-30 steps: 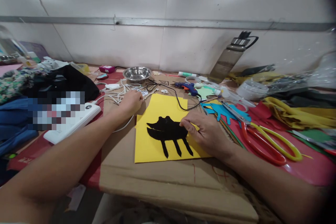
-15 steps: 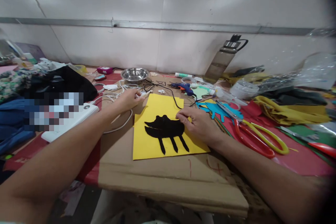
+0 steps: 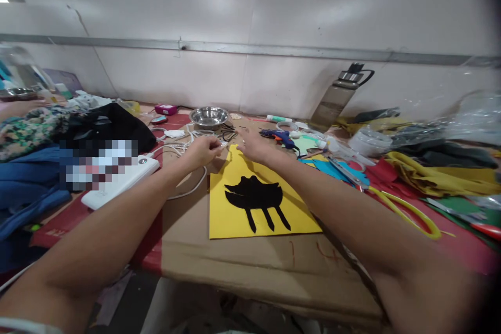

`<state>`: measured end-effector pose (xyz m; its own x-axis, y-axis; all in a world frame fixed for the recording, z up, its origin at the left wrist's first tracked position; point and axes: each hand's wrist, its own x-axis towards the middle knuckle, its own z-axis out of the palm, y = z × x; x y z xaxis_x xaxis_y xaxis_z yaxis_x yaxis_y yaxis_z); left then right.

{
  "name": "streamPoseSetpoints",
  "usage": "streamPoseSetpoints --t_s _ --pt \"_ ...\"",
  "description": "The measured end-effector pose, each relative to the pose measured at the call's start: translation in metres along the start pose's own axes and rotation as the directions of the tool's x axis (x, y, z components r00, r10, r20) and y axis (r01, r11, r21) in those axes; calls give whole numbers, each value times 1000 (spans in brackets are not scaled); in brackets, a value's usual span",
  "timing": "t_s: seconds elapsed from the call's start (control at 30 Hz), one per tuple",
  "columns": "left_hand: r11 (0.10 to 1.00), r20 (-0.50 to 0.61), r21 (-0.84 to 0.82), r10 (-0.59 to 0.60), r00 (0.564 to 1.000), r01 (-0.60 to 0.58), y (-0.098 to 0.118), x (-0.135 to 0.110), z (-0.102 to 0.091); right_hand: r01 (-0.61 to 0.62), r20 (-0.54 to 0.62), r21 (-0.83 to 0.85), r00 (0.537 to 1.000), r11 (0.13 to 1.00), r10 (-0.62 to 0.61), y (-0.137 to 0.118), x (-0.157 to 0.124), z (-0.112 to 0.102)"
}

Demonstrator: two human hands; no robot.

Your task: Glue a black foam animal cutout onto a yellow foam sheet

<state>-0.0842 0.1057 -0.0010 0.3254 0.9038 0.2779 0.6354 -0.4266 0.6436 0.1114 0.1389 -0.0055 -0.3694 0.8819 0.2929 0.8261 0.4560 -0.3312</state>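
A black cutout shape (image 3: 256,193) with three pointed legs lies on a yellow sheet (image 3: 230,227) at the middle of the cardboard. Beyond the sheet's upper left corner, my left hand (image 3: 205,151) has its fingers curled in beside some small whitish pieces (image 3: 224,143). Anything pinched in it is too small to make out. My right hand (image 3: 256,146) reaches across the top of the yellow sheet, its thumb and fingers apart, close to a black cord (image 3: 228,132). No object shows in it. The two hands are near each other, not touching.
A steel bowl (image 3: 209,116) sits behind the hands, a blue glue gun (image 3: 284,138) to their right. Yellow-handled scissors (image 3: 407,211) lie at right. A tilted bottle (image 3: 336,96) leans at the wall. A white power bank (image 3: 117,182) with cables is at left.
My right hand has left the right side of the black cutout and moved up and left to the sheet's far end. My left hand stays near the small pieces. The view has tilted up slightly.
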Motion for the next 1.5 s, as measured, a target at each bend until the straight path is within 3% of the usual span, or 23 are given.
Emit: streamPoseSetpoints --t_s 0.17,0.37,0.57,0.7,0.83,1.03,1.2,1.37,1.5 --pt "956 58 -293 -9 998 26 3 0 -2 89 45 49 995 995 -91 -3 14 15" --pt "907 53 -418 -40 998 58 11 -3 -11 112 59 104 991 988 -119 0 8 13" --pt "798 36 -597 -76 996 82 10 1 -11 84 32 147 995 986 -90 -6 6 12" --pt "767 24 -635 -104 994 96 10 1 -14 84 31 188 995 979 -92 -10 7 13" --pt "799 -37 -596 -126 991 80 6 1 -16 77 17 243 996 967 -84 -6 6 10" --pt "778 -98 -616 -225 969 119 -3 6 -18 0 -40 299 999 954 13 11 7 3" --pt "749 -59 -650 -219 974 129 -1 4 -18 -77 -58 240 994 968 94 14 15 3" --pt "593 -9 -790 -269 963 158 6 4 -18 -73 -87 165 992 984 89 -2 16 3" --pt "420 -36 -904 -257 966 78 15 6 -20 121 -13 255 993 959 -121 -30 6 0"
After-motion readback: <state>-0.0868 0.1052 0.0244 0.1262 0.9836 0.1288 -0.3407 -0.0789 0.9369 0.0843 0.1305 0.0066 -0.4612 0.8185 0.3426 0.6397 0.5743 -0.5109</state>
